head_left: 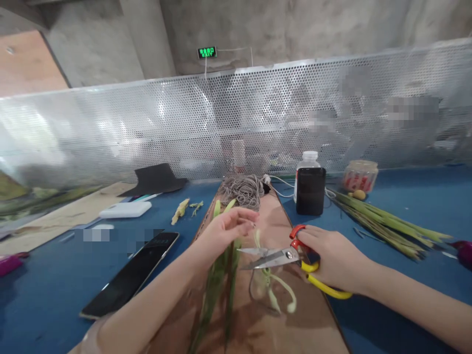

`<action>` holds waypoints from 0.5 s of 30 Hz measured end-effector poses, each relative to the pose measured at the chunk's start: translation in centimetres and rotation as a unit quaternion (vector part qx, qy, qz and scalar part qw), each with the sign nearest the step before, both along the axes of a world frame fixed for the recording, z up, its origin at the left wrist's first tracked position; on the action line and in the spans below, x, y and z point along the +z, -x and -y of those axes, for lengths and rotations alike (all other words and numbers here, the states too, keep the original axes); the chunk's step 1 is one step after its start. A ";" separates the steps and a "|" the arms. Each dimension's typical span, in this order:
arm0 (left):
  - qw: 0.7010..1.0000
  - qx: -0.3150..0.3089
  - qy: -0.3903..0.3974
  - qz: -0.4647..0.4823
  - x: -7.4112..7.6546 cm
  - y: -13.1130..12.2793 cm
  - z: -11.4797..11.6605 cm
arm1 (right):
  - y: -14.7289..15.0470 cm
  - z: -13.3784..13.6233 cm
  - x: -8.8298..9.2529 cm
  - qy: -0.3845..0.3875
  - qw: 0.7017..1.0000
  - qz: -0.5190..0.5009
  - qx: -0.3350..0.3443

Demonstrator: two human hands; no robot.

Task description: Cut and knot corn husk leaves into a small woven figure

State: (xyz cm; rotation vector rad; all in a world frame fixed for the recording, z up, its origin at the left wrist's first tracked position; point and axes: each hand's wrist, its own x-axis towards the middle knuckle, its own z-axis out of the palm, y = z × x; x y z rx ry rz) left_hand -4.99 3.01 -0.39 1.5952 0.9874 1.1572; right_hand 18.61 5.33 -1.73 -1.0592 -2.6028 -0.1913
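My right hand (328,253) grips a pair of scissors (278,258) with red and yellow handles. Their blades are parted and point left over the brown board (306,319). Thumb and fingers of my left hand (228,228) come together in a pinch above the blade tips; anything between them is too small to make out. Under that hand, long green leaves (216,285) run along the board. A pale green knotted piece of plant strip (273,285) with curled ends lies below the scissors, partly hidden by the blades.
A heap of grey cord (245,190) lies at the board's far end. To the right are an upright phone (310,191) against a bottle (309,156), a jar (361,175) and a bundle of green stalks (387,223). At left lie a large dark tablet-like device (132,278) and a white case (125,210).
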 end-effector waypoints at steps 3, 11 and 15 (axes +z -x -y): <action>0.989 -0.043 -0.065 -0.126 1.2 0.7 0.1 | 0.2 0.7 0.2 0.036 0.999 0.016 -0.008; 0.933 -0.224 -0.118 -0.256 1.5 0.2 0.5 | 0.6 1.1 -0.2 0.100 0.994 0.052 0.000; 0.935 -0.239 -0.101 -0.242 1.5 0.2 0.5 | 0.6 1.1 -0.3 0.116 0.992 0.054 0.007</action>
